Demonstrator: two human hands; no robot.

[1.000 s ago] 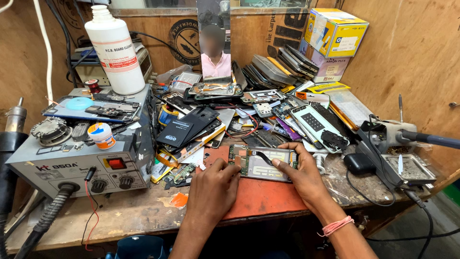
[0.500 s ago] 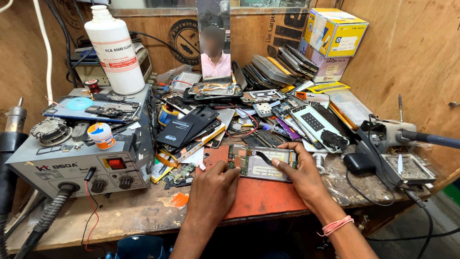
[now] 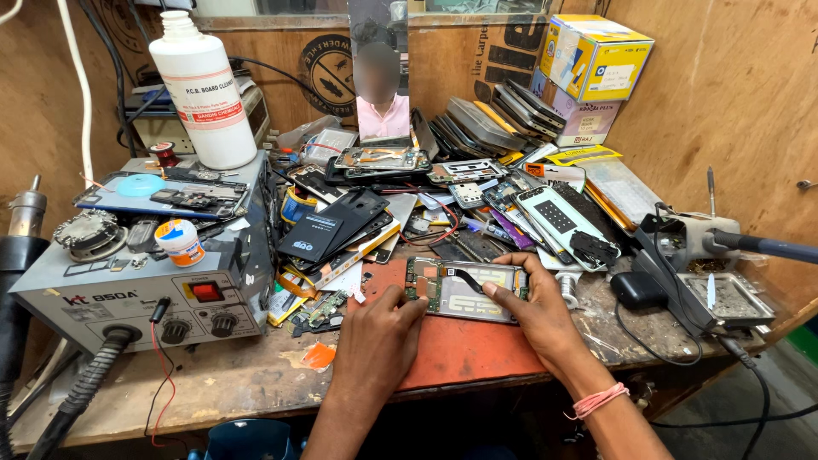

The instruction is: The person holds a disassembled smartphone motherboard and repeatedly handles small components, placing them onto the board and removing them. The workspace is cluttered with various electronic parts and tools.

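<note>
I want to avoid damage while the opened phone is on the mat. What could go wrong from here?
1. The right hand presses a thin black flex strip inside the opened phone; it might crease or tear.
2. The left hand steadies the phone only at its circuit-board end, so it could slide on the red mat.
3. Loose parts crowd the mat's far edge and might snag.

I see my left hand (image 3: 379,336) and forearm bare, sleeveless; my right hand (image 3: 537,315) carries a pink band (image 3: 599,399) at the wrist.
</note>
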